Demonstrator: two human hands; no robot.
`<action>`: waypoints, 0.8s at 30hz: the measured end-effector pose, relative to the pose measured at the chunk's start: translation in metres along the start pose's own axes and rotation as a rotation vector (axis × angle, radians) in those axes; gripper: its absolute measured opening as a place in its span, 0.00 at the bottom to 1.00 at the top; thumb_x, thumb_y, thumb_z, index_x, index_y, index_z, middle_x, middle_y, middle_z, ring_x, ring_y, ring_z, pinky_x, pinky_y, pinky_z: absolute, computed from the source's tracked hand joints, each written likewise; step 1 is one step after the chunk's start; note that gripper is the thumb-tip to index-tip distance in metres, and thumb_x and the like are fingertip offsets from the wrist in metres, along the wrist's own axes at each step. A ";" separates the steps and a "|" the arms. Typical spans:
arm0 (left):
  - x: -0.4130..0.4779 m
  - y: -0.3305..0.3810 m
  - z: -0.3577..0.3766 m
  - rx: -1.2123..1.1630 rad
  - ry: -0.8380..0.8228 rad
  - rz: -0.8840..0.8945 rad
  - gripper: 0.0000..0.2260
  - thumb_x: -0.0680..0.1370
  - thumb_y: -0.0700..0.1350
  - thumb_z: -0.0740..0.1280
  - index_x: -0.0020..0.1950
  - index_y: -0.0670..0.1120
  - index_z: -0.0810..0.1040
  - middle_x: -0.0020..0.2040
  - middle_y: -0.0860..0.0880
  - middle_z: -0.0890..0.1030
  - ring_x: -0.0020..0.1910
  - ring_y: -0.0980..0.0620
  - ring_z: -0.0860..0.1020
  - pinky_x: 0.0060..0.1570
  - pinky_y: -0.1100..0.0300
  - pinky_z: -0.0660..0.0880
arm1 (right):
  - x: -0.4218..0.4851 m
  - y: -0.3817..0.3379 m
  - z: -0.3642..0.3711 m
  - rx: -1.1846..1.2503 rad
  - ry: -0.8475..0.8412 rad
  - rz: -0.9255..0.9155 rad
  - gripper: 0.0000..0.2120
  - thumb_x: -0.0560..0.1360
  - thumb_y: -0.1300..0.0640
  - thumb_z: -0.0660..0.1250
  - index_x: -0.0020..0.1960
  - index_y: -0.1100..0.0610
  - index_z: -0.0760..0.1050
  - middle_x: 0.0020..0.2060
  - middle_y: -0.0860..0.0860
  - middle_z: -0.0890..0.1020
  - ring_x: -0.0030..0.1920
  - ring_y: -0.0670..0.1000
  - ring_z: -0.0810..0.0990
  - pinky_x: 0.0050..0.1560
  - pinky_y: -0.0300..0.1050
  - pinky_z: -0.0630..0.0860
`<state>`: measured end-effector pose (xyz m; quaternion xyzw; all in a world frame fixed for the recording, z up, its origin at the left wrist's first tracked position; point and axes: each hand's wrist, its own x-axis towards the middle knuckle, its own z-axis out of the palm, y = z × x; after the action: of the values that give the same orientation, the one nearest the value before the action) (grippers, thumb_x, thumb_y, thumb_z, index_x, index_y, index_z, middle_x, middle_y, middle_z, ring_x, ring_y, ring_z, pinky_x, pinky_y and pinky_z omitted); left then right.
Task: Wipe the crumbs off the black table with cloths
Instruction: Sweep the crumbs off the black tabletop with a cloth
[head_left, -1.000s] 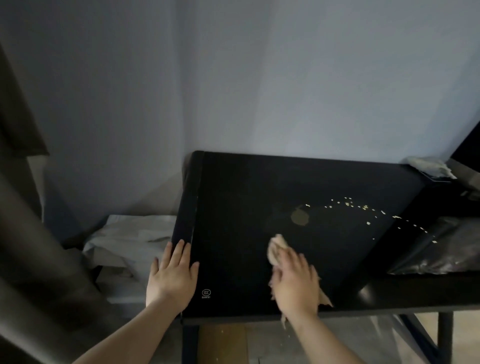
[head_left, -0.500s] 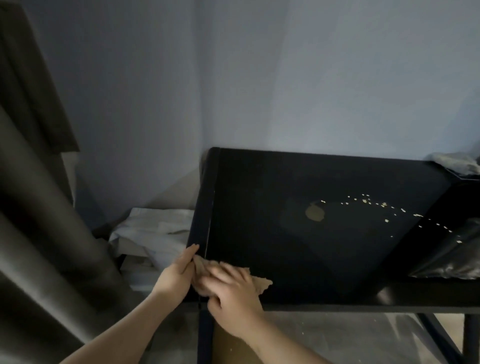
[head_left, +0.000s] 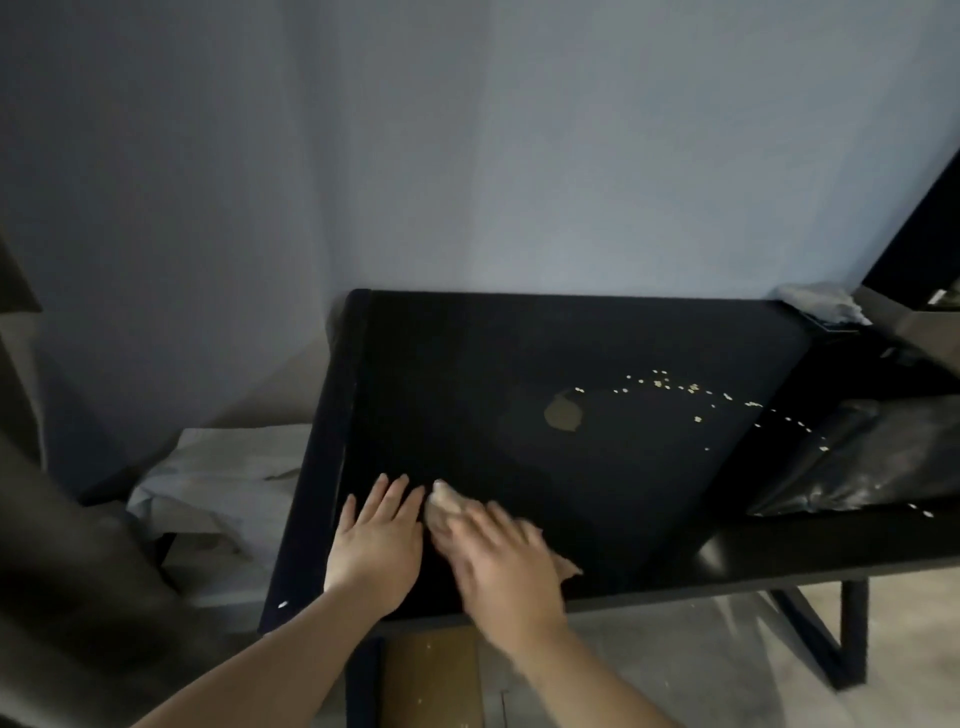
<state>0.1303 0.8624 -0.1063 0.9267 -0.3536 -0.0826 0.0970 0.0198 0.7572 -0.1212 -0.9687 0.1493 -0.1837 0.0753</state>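
Black table (head_left: 467, 389), glossy and dimly lit, fills the middle of the view, seen from above by the person leaning over its near edge. Nearest, at the near-left corner, the left hand (head_left: 376, 545) lies flat on the tabletop, fingers straight and spread, holding nothing. Just beside it, the right hand (head_left: 506, 566) presses a crumpled tan cloth (head_left: 445, 504) against the surface. Its fingers look stretched over the cloth rather than wrapped round it, though motion blur softens them. Cloth corners poke out past the fingertips and beside the wrist.

Farther back, near the table's centre, sits a dull tan patch (head_left: 562, 413); whether it is a stain or a scrap cannot be told. Beyond it and to the right, the crumbs (head_left: 691, 388) lie in a thin pale arc that runs toward the right edge, well apart from the cloth. A single pale speck (head_left: 283, 604) sits on the near-left rim.

A shiny black plastic bag (head_left: 872, 457) rests at the right, and a crumpled whitish wad (head_left: 823, 306) lies at the far right corner. A plain grey-blue wall (head_left: 519, 156) stands behind.

The wiping seems only partly done. To do it well, the right hand should probably reach past the arc, press the cloth flat, and draw the crumbs together in one sweep toward an edge, while the left hand steadies the table or cups below to catch them. Quick flicks may scatter them toward the bag.
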 end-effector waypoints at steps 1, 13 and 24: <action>0.006 0.006 0.002 -0.003 -0.010 -0.008 0.23 0.84 0.50 0.46 0.78 0.52 0.46 0.79 0.53 0.45 0.76 0.53 0.39 0.75 0.50 0.39 | -0.002 0.029 -0.004 -0.046 0.015 0.086 0.19 0.73 0.53 0.65 0.63 0.47 0.75 0.60 0.47 0.79 0.61 0.53 0.77 0.59 0.53 0.73; 0.024 0.041 0.007 0.104 -0.072 -0.026 0.27 0.81 0.60 0.42 0.77 0.53 0.38 0.78 0.53 0.39 0.76 0.50 0.36 0.74 0.44 0.39 | -0.017 0.070 -0.016 -0.013 0.034 0.060 0.21 0.71 0.54 0.69 0.63 0.47 0.74 0.62 0.46 0.78 0.63 0.51 0.75 0.63 0.49 0.68; 0.045 0.044 -0.003 -0.007 0.087 -0.067 0.22 0.81 0.55 0.51 0.75 0.55 0.57 0.74 0.55 0.60 0.74 0.52 0.57 0.73 0.52 0.53 | 0.008 0.061 -0.023 0.110 -0.073 0.103 0.22 0.76 0.57 0.60 0.70 0.48 0.67 0.72 0.46 0.65 0.70 0.50 0.64 0.70 0.46 0.56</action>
<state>0.1355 0.8006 -0.0972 0.9403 -0.3177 -0.0468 0.1125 0.0026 0.6953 -0.1095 -0.9601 0.1859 -0.1521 0.1431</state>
